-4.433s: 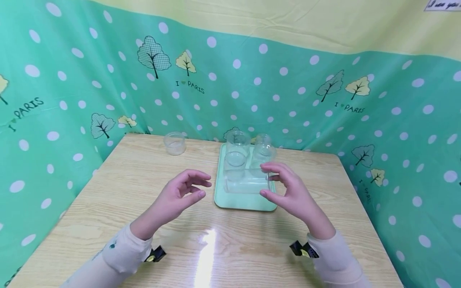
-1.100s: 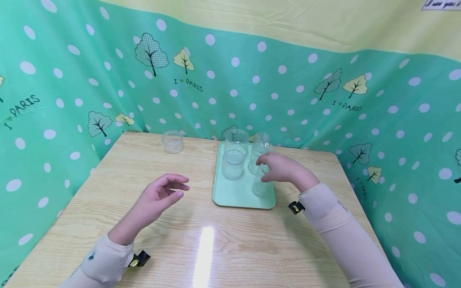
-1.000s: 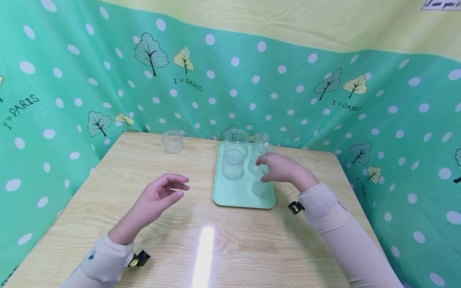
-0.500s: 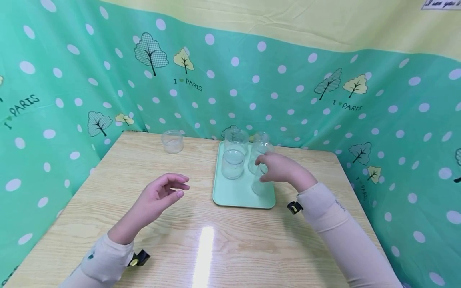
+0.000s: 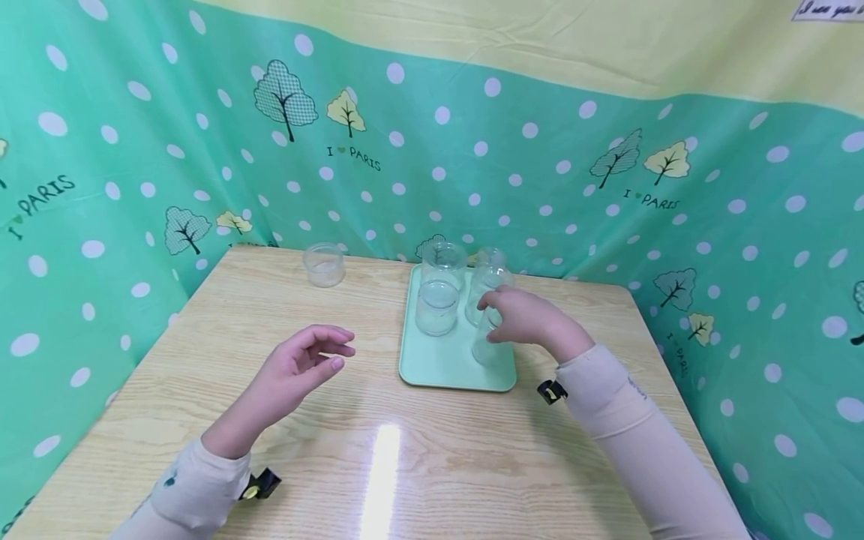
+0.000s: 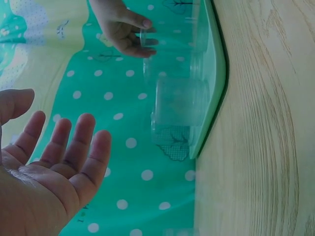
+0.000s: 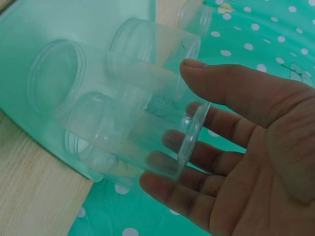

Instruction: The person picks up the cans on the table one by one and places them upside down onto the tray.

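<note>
My right hand [image 5: 529,321] grips a clear plastic jar [image 5: 486,352] by its upper end, from above. The jar stands upright at the front right of the light green tray [image 5: 439,369]. In the right wrist view, the thumb and curled fingers of the right hand [image 7: 246,142] surround the end of the jar [image 7: 123,123]. Other clear jars stand on the tray: a short jar [image 5: 436,311] at left, another behind it, and more along the right side. My left hand [image 5: 297,375] hovers left of the tray, fingers loosely bent and holding nothing.
A low clear container [image 5: 324,266] stands on the wooden table [image 5: 445,457] at the back left. A green dotted curtain [image 5: 432,150] hangs around the table's back and sides. Light reflects off the tabletop near the front.
Earlier my right hand held the jar lying sideways over the tray; now it is upright at the front right. My left hand has drawn back leftward. Over the last second almost nothing moved.
</note>
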`<action>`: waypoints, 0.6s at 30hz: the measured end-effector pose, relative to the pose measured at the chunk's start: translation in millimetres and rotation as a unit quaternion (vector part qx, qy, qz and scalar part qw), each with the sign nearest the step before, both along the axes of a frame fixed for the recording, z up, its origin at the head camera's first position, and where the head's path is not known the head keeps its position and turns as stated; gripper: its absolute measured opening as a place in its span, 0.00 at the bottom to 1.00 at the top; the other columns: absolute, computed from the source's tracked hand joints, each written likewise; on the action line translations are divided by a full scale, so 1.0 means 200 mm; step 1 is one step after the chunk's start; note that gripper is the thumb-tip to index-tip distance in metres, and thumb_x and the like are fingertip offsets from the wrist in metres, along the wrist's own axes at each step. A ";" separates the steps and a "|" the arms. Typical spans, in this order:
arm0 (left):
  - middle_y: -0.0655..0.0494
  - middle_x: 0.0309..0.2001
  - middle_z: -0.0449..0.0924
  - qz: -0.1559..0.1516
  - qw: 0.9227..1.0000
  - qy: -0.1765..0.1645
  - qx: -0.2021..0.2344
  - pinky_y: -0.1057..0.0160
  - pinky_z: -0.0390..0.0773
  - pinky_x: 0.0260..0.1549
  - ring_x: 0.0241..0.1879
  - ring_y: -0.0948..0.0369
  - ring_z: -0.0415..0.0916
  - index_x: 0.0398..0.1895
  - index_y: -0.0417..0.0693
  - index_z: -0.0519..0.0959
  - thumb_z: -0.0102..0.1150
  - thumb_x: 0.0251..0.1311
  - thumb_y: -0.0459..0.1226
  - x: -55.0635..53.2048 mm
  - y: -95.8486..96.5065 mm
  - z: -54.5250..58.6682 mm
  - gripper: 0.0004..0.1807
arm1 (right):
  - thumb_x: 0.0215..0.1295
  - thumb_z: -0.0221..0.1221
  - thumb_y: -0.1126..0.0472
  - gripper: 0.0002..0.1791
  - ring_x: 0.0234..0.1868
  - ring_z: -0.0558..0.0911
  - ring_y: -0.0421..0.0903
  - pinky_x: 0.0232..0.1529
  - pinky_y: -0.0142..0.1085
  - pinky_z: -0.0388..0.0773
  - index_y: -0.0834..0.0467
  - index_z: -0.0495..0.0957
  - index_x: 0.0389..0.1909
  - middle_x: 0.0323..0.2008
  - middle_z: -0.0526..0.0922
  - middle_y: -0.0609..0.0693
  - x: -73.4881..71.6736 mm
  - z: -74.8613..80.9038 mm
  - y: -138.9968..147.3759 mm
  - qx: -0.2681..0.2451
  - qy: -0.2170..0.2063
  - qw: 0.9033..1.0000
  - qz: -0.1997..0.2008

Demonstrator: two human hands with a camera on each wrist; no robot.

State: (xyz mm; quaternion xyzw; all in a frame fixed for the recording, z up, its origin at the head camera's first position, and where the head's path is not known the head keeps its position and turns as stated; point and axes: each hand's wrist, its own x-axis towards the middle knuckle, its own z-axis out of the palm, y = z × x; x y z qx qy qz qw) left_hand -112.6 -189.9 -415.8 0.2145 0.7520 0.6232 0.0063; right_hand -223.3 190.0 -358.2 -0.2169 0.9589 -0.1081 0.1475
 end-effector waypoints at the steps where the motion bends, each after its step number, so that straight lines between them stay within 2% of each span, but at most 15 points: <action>1: 0.54 0.55 0.80 0.000 1.000 0.000 -0.001 0.67 0.83 0.52 0.55 0.56 0.81 0.60 0.38 0.75 0.60 0.70 0.30 0.00 0.00 0.00 0.17 | 0.59 0.73 0.58 0.31 0.58 0.79 0.52 0.60 0.50 0.79 0.55 0.77 0.64 0.61 0.77 0.54 0.00 0.00 0.00 0.001 0.000 1.000 -0.001; 10: 0.54 0.57 0.79 -0.006 1.000 0.010 -0.001 0.66 0.83 0.54 0.56 0.56 0.81 0.61 0.41 0.76 0.59 0.71 0.29 0.00 0.00 -0.01 0.17 | 0.59 0.73 0.56 0.31 0.58 0.79 0.53 0.59 0.50 0.80 0.55 0.77 0.64 0.62 0.76 0.55 0.01 0.00 0.00 0.009 0.004 1.000 0.000; 18: 0.54 0.57 0.80 0.001 1.000 0.017 -0.010 0.67 0.83 0.52 0.56 0.57 0.81 0.59 0.45 0.77 0.59 0.71 0.30 0.01 0.01 -0.01 0.16 | 0.61 0.72 0.54 0.32 0.62 0.78 0.54 0.62 0.51 0.78 0.53 0.76 0.66 0.65 0.74 0.56 0.01 0.01 0.01 -0.015 0.013 1.000 0.004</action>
